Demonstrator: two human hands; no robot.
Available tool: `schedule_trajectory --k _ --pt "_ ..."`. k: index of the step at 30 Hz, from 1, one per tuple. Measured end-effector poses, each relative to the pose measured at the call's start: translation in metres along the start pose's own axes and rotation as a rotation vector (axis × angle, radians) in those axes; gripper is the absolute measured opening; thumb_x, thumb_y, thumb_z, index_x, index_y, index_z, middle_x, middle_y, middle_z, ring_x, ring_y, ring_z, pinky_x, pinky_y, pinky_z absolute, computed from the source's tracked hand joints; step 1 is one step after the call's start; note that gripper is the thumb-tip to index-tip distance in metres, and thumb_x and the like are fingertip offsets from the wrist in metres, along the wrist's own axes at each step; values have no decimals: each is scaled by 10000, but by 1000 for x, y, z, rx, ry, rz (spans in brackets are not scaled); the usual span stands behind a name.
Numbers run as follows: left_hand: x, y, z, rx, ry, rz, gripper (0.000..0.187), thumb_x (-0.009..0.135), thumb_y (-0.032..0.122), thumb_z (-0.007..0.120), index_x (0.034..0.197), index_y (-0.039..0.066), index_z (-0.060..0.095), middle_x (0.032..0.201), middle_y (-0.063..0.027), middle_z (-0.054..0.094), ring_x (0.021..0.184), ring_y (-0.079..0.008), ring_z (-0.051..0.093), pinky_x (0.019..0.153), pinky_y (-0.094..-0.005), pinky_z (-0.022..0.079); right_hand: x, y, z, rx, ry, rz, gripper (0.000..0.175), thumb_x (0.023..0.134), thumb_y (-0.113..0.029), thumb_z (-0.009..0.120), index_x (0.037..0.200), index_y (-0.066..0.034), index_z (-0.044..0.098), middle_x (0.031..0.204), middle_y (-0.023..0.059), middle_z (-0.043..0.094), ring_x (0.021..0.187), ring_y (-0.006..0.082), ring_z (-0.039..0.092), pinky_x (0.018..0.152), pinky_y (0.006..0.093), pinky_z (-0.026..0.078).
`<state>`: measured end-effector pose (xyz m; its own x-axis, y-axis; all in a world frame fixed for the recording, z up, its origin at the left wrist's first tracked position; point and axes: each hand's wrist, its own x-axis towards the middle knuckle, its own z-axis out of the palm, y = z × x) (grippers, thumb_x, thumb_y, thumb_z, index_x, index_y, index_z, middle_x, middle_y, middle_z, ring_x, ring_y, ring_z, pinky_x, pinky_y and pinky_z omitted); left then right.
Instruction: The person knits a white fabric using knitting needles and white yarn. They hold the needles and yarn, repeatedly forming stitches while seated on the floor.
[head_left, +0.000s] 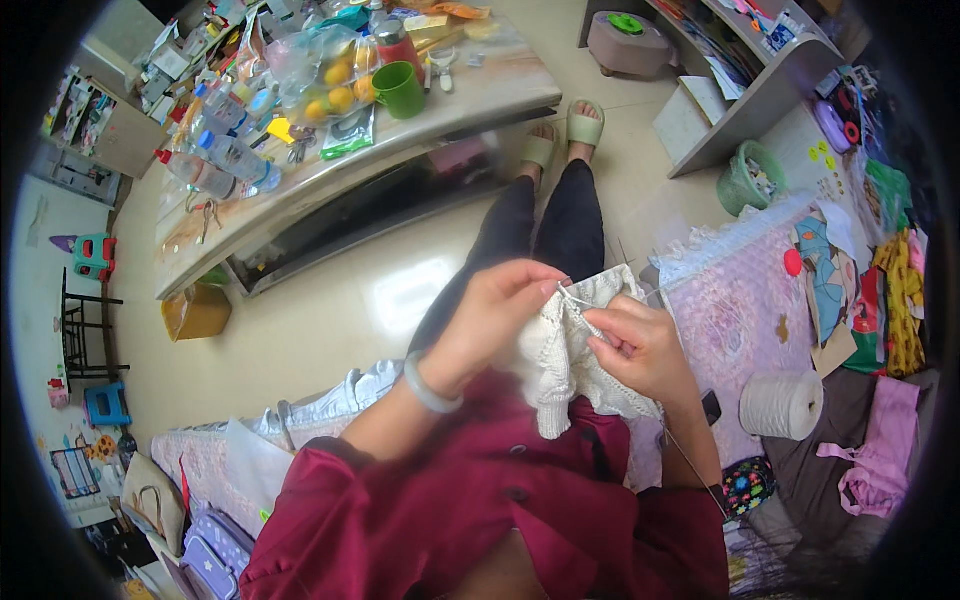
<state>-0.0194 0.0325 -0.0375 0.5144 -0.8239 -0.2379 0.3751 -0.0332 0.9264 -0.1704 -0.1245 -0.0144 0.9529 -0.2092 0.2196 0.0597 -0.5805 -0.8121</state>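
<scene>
A cream knitted piece hangs over my lap, with a ribbed edge at its lower end. My left hand grips its upper left edge, thumb and forefinger pinched at the stitches. My right hand holds the other side close by, fingers curled around a knitting needle and the fabric. Between the two hands a strand of cream yarn is stretched. A thin needle or cable runs down past my right forearm. On the padded cover to my right lies a large cone of cream yarn.
A marble-topped table ahead carries a green mug, plastic bottles and a bag of oranges. A dark phone lies near my right forearm. A green waste bin stands beside the shelf unit.
</scene>
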Motion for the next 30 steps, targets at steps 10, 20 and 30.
schedule_trajectory --k 10,20,30 --pt "7 -8 12 8 122 40 107 953 69 599 1015 18 669 911 8 678 811 -40 598 735 -199 484 -4 -1 -4 -34 20 94 301 760 17 676 1059 -14 668 738 86 531 581 190 539 527 311 428" --pt "9 -14 29 136 3 118 126 952 34 582 1046 -11 653 964 8 664 868 -48 577 766 -213 481 23 15 -18 37 5 121 269 918 -173 575 1055 54 617 991 165 620 885 272 624 793 342 482" --pt "27 -11 17 155 48 38 111 942 17 585 1033 -6 645 932 23 638 838 -36 556 731 -199 460 38 28 -31 -61 -27 89 297 820 -153 670 1081 -11 675 837 109 593 727 240 586 644 347 464"
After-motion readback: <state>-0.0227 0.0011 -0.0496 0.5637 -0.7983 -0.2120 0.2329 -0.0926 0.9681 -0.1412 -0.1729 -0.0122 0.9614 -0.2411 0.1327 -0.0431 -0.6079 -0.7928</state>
